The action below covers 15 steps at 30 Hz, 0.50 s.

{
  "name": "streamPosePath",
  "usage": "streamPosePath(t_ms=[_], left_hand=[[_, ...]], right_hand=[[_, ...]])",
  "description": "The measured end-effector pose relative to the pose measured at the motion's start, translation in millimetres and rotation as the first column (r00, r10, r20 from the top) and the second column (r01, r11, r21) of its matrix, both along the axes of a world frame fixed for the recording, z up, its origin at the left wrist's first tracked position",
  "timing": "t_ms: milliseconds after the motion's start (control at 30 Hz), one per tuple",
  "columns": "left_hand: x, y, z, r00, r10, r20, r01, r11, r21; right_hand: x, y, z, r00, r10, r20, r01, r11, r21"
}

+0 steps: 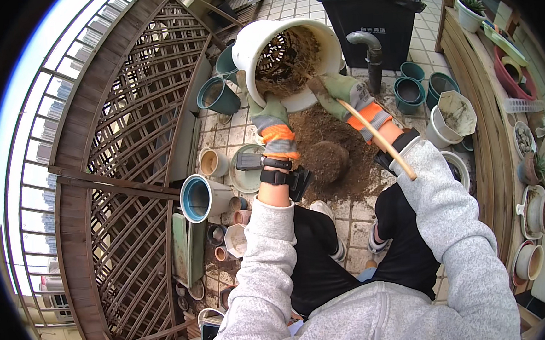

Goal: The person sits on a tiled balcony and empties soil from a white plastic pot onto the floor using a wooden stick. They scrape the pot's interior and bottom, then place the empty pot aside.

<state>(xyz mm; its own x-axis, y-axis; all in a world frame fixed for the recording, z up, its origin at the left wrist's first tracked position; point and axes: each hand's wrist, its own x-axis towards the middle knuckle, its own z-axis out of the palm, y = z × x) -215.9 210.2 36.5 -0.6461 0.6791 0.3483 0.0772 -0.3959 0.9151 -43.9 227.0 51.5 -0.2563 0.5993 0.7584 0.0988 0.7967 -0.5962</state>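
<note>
A large white plastic plant pot (245, 53) is tipped with its mouth towards me, its inner wall and slotted bottom crusted with soil. My left hand (269, 113), in a green and orange work glove, grips the pot's lower left rim. My gloved right hand (343, 94) holds a tool with a long wooden handle (379, 139); the tool's head is hard to make out against the dirty inside of the pot. Beneath both hands, a heap of brown soil (357, 164) with a rounded clod (326, 161) lies on the tiled floor, in front of my shoes.
Behind the pot stand a black lined bin (369, 35) and a grey bent pipe (374, 63). Green pots (409, 95) and an octagonal white pot (458, 112) stand right. Blue-lined pot (196, 199), saucer (249, 171) and wooden lattice (139, 98) are left; a plank bench (480, 165) edges the right.
</note>
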Motion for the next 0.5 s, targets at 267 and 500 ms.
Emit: streamPosePath(t_ms=[267,500], left_hand=[[0.4,0.5,5.4,0.999,0.041,-0.027,-0.046,0.969,-0.245],[1.8,-5.1,7.3,0.998,-0.053,-0.044,0.047,0.989,-0.142]], right_hand=[[0.3,8.1,3.3,0.894,-0.238,0.38,0.222,0.971,0.086],[-1.6,5.9,15.6,0.871,-0.171,0.46,0.152,0.985,0.079]])
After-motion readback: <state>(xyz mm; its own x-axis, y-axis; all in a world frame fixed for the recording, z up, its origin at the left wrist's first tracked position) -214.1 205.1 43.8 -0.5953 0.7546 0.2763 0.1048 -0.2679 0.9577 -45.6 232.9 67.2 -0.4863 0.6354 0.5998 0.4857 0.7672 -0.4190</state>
